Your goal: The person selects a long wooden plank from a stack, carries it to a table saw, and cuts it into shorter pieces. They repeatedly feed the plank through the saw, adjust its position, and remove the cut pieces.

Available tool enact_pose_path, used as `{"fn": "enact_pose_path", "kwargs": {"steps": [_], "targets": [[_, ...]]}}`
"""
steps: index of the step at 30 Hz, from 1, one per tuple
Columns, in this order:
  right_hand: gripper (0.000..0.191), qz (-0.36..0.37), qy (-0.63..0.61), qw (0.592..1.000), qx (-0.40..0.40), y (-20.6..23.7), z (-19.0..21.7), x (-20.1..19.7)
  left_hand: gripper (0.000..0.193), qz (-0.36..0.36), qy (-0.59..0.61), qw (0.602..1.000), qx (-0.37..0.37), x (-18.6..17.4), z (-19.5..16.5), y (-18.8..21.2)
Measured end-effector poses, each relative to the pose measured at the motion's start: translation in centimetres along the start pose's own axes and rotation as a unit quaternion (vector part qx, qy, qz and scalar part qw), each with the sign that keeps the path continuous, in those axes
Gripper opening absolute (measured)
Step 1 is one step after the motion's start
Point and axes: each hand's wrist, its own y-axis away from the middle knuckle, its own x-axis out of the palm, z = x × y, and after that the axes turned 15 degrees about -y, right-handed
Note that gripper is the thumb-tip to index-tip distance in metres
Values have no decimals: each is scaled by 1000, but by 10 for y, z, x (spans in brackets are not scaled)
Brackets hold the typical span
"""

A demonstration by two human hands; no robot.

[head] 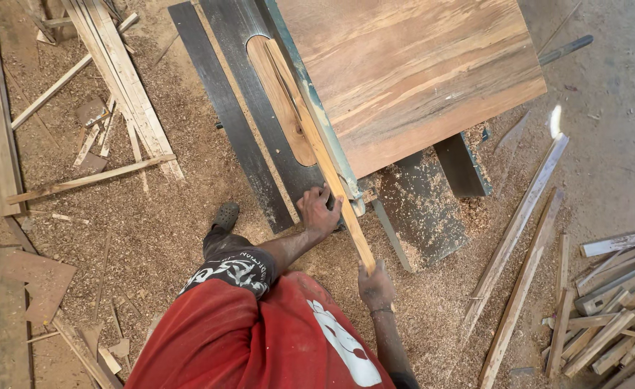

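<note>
1. While the long wooden strip point(325, 155) lies on the dark saw table point(260, 108), hard against the greenish guide rail point(317, 108) that borders the broad wooden panel point(411, 65), the head view shows both hands at its near end.
2. Its far end sits over the rounded insert point(285, 97) in the table; its near end overhangs the table edge toward the person.
3. The left hand point(319, 210) presses down at the table's near edge, fingers spread and bent over the strip's left side rather than wrapped round it; whether they clamp it I cannot tell.
4. The right hand point(375, 287) has its fingers clenched round the overhanging tip, below the table edge.
5. To do this well, I judge the strip should stay flush to the rail along its whole length, with steady sideways pressure from the left hand and an even, straight push from the right.
6. Fingers are best kept clear of the insert line.
7. Sawdust point(159, 238) and loose offcuts point(519, 259) cover the floor near the sandalled foot point(225, 215), so footing deserves care.
</note>
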Motion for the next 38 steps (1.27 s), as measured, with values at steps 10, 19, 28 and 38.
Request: {"fn": "enact_pose_path", "kwargs": {"steps": [10,19,28,38], "targets": [[52,-49,-2,997,-57,-22,29,10,64,13,-6,1000,11,-9,-2,1],[55,-20,-5,998,-54,-36,60,7,66,44,-2,999,10,-18,-3,0],[52,0,-76,991,-109,-47,67,6,63,-30,-3,999,-20,-19,-8,-5],[50,26,-100,991,-82,-20,-11,-1,58,-18,12,1000,-17,-13,-7,-1]]}}
